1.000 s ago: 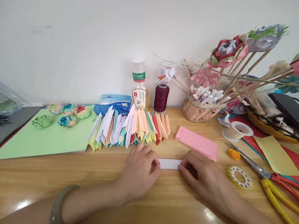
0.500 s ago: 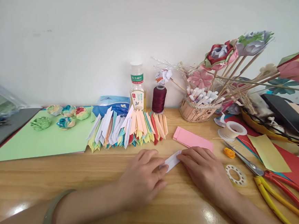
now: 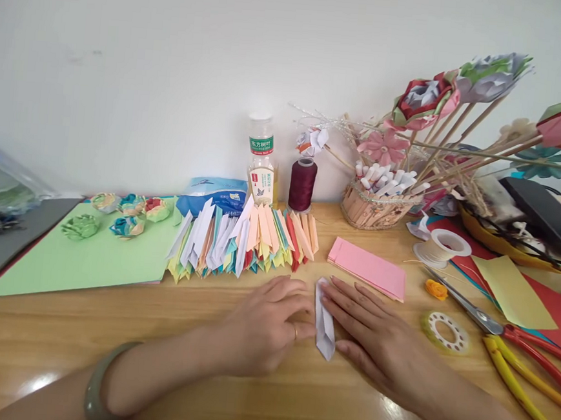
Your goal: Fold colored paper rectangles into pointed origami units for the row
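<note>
A narrow folded strip of pale lilac-white paper point(image 3: 324, 330) lies on the wooden table between my hands, its pointed end toward me. My right hand point(image 3: 372, 337) rests almost flat, fingers stretched out, with the fingertips on the strip's upper part. On the other side, my left hand point(image 3: 269, 325) has loosely bent fingers with a gap to the thumb; the thumb tip is at the strip's left edge. Whether it touches the paper I cannot tell. Just behind my right hand is a stack of pink paper strips point(image 3: 367, 268).
Behind my left hand stands a row of folded paper pieces point(image 3: 244, 239). Left are paper flowers point(image 3: 126, 226) on green sheets point(image 3: 82, 265). Thread point(image 3: 302, 186), a bottle point(image 3: 263, 170) and a flower basket point(image 3: 378, 208) line the wall. Scissors point(image 3: 488, 323) and tape point(image 3: 446, 332) lie right.
The paper strip has turned from slanting to nearly upright in view, pointed end nearer me. My right hand has flattened onto it, and my left fingers have drawn off it.
</note>
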Motion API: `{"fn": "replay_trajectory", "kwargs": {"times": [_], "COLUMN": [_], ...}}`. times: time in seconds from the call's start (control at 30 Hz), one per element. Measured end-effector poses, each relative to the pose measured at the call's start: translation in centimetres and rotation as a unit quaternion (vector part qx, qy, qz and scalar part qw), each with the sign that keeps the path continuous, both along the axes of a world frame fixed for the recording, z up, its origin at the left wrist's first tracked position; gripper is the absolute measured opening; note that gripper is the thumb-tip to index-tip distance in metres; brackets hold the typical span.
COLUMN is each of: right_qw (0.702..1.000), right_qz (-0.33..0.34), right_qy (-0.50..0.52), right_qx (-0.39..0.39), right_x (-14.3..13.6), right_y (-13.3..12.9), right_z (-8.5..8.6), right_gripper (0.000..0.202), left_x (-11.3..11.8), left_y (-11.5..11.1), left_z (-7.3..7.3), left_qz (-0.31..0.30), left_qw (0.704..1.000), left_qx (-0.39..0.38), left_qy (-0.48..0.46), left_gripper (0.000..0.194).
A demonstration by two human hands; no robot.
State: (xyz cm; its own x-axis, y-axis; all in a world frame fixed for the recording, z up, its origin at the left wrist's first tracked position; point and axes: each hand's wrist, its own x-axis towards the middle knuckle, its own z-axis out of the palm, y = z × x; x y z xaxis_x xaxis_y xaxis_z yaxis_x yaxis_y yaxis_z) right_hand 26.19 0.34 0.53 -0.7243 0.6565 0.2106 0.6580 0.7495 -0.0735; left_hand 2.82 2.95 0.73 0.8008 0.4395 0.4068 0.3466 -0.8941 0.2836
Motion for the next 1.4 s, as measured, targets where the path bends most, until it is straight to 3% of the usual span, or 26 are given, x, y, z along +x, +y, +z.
{"fn": "replay_trajectory", "kwargs": {"times": [0.2,0.33,0.5,0.7,1.4], "right_qw": [0.997,0.994,0.996,0.994,0.999], "right_qz": [-0.016,-0.035,-0.005,0.029,0.049], "right_qy": [0.068,0.108,0.078,0.032,0.011], "right_qx": [-0.037,-0.001,0.044,0.1,-0.018], "right_x": [-1.6,-2.0,-1.9,-1.6,0.7], "right_y": [-0.7,-1.0,-0.9,-0.7,0.3], "right_z": [0.7,0.2,0.0,-0.1,-1.1], "right_gripper": [0.034,0.027,0.032,0.035,0.044], "left_x": [0.4,0.4,0.3,0.3,-0.1], "left_y": [0.4,-0.3,-0.4,-0.3,-0.3], "left_z": [-0.2,-0.4,-0.2,-0.1,-0.7], "left_qz": [0.051,0.08,0.096,0.099,0.074], "left_qw": [0.997,0.992,0.985,0.985,0.992], "left_qx": [-0.058,-0.087,-0.132,-0.132,-0.076], "left_qy": [0.025,0.043,0.055,0.051,0.067], "left_gripper": [0.016,0.029,0.039,0.037,0.035]}}
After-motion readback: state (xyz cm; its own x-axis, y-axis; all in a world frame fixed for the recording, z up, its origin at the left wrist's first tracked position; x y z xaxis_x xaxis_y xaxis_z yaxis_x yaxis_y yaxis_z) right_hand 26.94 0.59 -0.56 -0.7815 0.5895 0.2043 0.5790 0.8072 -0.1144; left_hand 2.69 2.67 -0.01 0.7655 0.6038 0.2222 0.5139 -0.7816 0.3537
